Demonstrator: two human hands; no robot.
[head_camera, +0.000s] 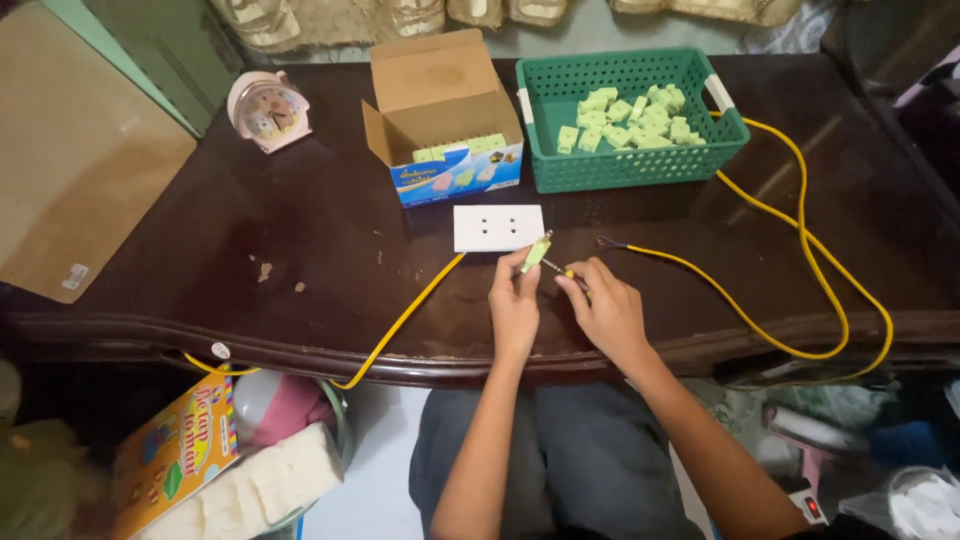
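1. Two hands meet at frame centre: the left hand (515, 305) pinches a small green plug piece (536, 252) between closed fingertips.
2. The right hand (608, 310) grips a thin screwdriver (562, 271), its tip touching that piece.
3. Just above lies a white socket plate (498, 227) on the dark table (300, 240).
4. A green basket (630, 160) sits upper right.

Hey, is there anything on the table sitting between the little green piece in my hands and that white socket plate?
Nothing visible does. The small green piece is held in the left hand, with the right hand working a thin tool at its end. The white socket plate lies just beyond it, with only a narrow strip of bare dark table between them.
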